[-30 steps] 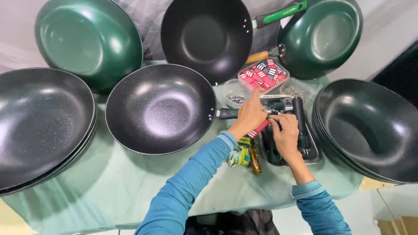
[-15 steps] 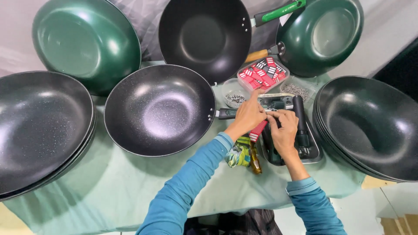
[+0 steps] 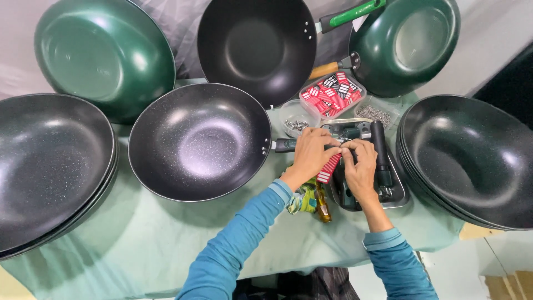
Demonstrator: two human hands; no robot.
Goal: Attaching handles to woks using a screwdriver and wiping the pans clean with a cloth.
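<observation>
Beside the speckled, glossy black non-stick wok [image 3: 200, 141] lie matt pale-green cloth [image 3: 139, 233], a shiny metal tray [image 3: 398, 191] of black plastic handles [image 3: 380, 153], a clear plastic tub [image 3: 288, 111] of metal screws, and glossy red paper labels [image 3: 332, 93]

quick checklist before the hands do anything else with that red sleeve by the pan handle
1. Both hands on the work: left hand and right hand meet at the red sleeve: ok.
2. Speckled pan flat on the green cloth: ok.
3. Pan's handle stub reachable: ok.
4. Dish of screws nearby: ok.
5. Sleeve seated on the handle: cannot tell, fingers hide it.
6. Metal tray fully on the table: cannot tell.
</observation>
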